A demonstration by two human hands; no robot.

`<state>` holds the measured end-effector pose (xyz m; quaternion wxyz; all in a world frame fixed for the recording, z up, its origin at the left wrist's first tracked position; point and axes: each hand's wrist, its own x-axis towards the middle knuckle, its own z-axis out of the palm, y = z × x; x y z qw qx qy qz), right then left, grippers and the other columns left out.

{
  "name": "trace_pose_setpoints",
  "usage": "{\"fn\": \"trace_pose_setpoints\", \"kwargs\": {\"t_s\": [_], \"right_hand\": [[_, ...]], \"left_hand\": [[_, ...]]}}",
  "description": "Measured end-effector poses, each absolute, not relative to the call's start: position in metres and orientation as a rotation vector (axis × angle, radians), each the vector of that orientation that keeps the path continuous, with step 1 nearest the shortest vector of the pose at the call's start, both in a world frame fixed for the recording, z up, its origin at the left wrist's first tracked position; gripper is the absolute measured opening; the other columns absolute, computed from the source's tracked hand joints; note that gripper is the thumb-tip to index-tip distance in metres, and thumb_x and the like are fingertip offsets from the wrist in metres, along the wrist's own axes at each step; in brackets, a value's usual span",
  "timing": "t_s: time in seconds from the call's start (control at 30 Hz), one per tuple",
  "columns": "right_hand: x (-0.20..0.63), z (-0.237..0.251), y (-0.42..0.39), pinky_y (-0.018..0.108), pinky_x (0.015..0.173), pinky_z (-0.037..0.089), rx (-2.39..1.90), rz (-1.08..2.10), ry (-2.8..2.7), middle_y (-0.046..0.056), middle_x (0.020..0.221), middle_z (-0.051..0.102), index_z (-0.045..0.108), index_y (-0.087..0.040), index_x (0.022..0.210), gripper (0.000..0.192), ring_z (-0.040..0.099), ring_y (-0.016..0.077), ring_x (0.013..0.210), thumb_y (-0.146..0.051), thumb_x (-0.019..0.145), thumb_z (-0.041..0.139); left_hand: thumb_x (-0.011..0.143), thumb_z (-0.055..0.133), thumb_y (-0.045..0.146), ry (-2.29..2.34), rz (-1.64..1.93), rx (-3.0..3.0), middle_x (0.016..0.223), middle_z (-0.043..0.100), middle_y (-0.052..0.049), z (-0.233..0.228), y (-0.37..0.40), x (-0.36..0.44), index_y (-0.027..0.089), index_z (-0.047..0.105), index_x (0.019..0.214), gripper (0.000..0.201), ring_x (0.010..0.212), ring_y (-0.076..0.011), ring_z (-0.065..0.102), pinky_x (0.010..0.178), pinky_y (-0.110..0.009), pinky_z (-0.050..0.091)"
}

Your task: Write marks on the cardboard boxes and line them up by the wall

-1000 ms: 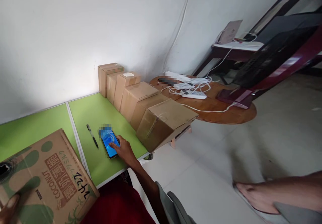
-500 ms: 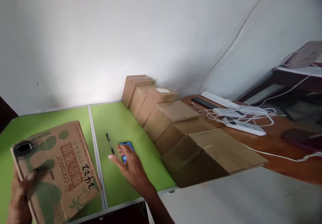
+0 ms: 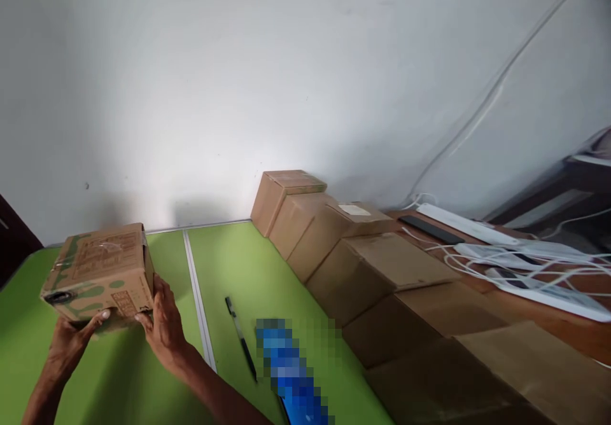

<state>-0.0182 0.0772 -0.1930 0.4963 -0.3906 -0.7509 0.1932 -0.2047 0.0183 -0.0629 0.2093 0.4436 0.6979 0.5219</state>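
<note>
A small cardboard box (image 3: pixel 98 272) with green print is held just above the green table (image 3: pixel 248 266) at the left. My left hand (image 3: pixel 71 339) grips its near lower edge from below. My right hand (image 3: pixel 165 323) presses against its right side, fingers spread on the cardboard. A black pen (image 3: pixel 240 337) lies on the table to the right of my right arm. Beside the pen lies a phone (image 3: pixel 292 374) with a lit blue screen.
A row of several plain brown cartons (image 3: pixel 363 272) runs along the table's right edge, from the white wall toward me. Beyond them a wooden table (image 3: pixel 563 323) carries white power strips (image 3: pixel 477 224) and tangled cables. A dark object stands at the far left edge.
My right hand left the phone and went left onto the printed box. Both hands turned the box and carried it further out over the table. The view swung left and up.
</note>
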Motion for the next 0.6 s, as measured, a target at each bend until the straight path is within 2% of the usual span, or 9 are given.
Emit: {"fn": "trace_pose_setpoints", "kwargs": {"t_s": [0.07, 0.2, 0.27, 0.37, 0.47, 0.6], "right_hand": [[-0.035, -0.181, 0.099, 0.066, 0.131, 0.055, -1.001, 0.542, -1.837, 0.024, 0.181, 0.049, -0.007, -0.031, 0.189, 0.133, 0.056, 0.0447, 0.163, -0.007, 0.093, 0.082], [-0.051, -0.14, 0.154, 0.063, 0.138, 0.048, -1.079, 0.752, -1.965, 0.029, 0.179, 0.048, 0.018, -0.015, 0.187, 0.107, 0.055, 0.043, 0.163, -0.006, 0.096, 0.074], [-0.057, -0.124, 0.182, 0.061, 0.137, 0.049, -1.088, 0.789, -2.008, 0.031, 0.178, 0.048, 0.025, -0.009, 0.184, 0.101, 0.057, 0.0425, 0.162, -0.007, 0.096, 0.073], [-0.066, -0.109, 0.217, 0.059, 0.132, 0.055, -1.098, 0.797, -2.032, 0.028, 0.174, 0.054, 0.029, -0.011, 0.181, 0.099, 0.062, 0.0397, 0.157, -0.01, 0.094, 0.076], [-0.076, -0.101, 0.241, 0.054, 0.128, 0.059, -1.11, 0.811, -2.07, 0.024, 0.17, 0.059, 0.035, -0.014, 0.178, 0.097, 0.066, 0.0363, 0.152, -0.012, 0.092, 0.079], [-0.088, -0.093, 0.259, 0.047, 0.128, 0.06, -1.118, 0.828, -2.123, 0.026, 0.172, 0.058, 0.04, -0.006, 0.172, 0.087, 0.065, 0.0354, 0.155, -0.018, 0.095, 0.08]], "left_hand": [[0.043, 0.098, 0.077, 1.96, 1.474, 1.157, 0.093, 0.086, -0.015, -0.065, 0.04, -0.21, 0.023, 0.078, 0.094, 0.077, 0.093, -0.044, 0.085, 0.087, -0.063, 0.073], [0.05, 0.093, 0.079, 2.046, 1.591, 1.138, 0.111, 0.086, -0.019, -0.064, 0.093, -0.217, 0.023, 0.072, 0.105, 0.082, 0.112, -0.045, 0.083, 0.099, -0.061, 0.07], [0.048, 0.092, 0.08, 2.101, 1.609, 1.118, 0.107, 0.084, -0.019, -0.063, 0.119, -0.222, 0.023, 0.069, 0.101, 0.08, 0.113, -0.0475, 0.082, 0.1, -0.062, 0.069], [0.046, 0.091, 0.083, 2.193, 1.603, 1.06, 0.095, 0.081, -0.017, -0.064, 0.154, -0.231, 0.026, 0.064, 0.093, 0.078, 0.109, -0.0504, 0.081, 0.099, -0.065, 0.067], [0.047, 0.09, 0.084, 2.287, 1.602, 0.977, 0.085, 0.075, -0.01, -0.07, 0.177, -0.243, 0.029, 0.056, 0.091, 0.079, 0.108, -0.0497, 0.079, 0.099, -0.066, 0.065], [0.05, 0.091, 0.086, 2.39, 1.581, 0.888, 0.076, 0.063, 0.0, -0.076, 0.196, -0.257, 0.032, 0.047, 0.09, 0.08, 0.106, -0.0479, 0.079, 0.093, -0.068, 0.066]]}}
